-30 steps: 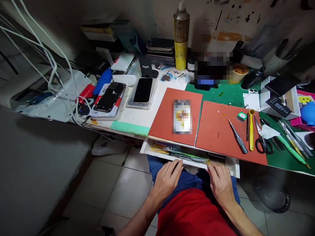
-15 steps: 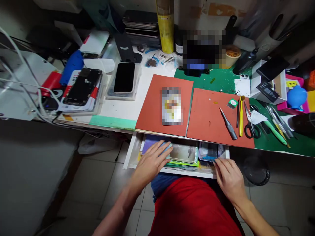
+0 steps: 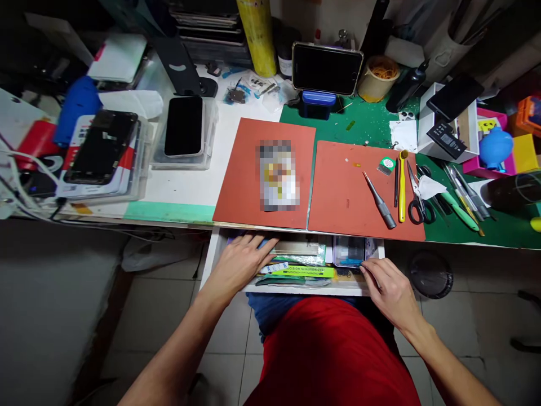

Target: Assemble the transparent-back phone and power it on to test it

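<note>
The left hand [image 3: 239, 262], below and left of the frame's centre, is palm down with its fingers loosely apart over the left part of a white drawer [image 3: 208, 260]. Just right of its fingertips lie a pale flat packet [image 3: 291, 247] and, nearer the drawer's front, a lime-green packet [image 3: 306, 272] lettered for a screwdriver. The right hand [image 3: 391, 290], lower right of centre, has bent fingers at the drawer's front right corner; whether they pinch anything cannot be told. A clear case [image 3: 338, 251] sits inside the drawer just up and left of these fingertips. Beyond the drawer, mid-frame, are the left mat [image 3: 232, 189] and the right mat [image 3: 333, 211], both reddish. Scissors [image 3: 417, 210] lie at the latter's right edge; a dark-screened phone [image 3: 327, 69] stands at upper centre.
</note>
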The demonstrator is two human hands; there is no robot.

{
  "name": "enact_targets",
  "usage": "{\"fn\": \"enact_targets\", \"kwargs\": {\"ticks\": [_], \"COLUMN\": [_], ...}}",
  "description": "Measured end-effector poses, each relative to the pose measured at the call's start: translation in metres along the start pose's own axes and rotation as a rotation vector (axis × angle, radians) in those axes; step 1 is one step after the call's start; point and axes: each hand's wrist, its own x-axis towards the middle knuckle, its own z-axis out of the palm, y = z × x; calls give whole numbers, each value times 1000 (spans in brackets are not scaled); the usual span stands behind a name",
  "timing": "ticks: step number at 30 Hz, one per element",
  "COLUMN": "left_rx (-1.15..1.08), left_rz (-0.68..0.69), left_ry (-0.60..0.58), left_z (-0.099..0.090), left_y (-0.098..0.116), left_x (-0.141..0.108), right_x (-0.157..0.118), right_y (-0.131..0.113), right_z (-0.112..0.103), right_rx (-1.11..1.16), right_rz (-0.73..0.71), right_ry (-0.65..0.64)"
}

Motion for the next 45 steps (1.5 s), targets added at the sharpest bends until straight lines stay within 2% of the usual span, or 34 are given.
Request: {"fn": "enact_targets", "kwargs": {"ticks": [7, 12, 16, 20, 24, 28, 34, 37, 41, 45], "left_rx": [-31, -184, -327, -404, -468, -464, -433, -411, -413, -407], "left_rz": [11, 81, 219, 337, 349, 325, 311, 288, 301, 292], "left_ry": [30, 60, 110, 88, 38, -9, -8, -54, -92, -112], "left_z": [0, 4, -2, -11, -10, 1, 9, 7, 5, 5], "left_y": [1, 8, 33, 69, 102, 121, 122, 119, 116, 116], "left_x": [-3, 1, 12, 25, 39, 57, 74, 76, 78, 80], "right_x": [-19, -18, -1, 15, 21, 20, 10, 2, 2, 22], "right_y": [16, 12, 1, -6, -8, -6, 2, 4, 0, -6], "right_z": [-30, -29, -9, 8, 12, 7, -19, -24, -5, 14], "right_rx": [-46, -123, -205, -273, -298, -255, -161, -160, -225, -319], "right_rz": [36, -14, -76, -84, -55, -39, 22, 64, 74, 54], "right_ry": [-31, -108, -210, -301, -346, -351, -274, -241, -303, -409]}}
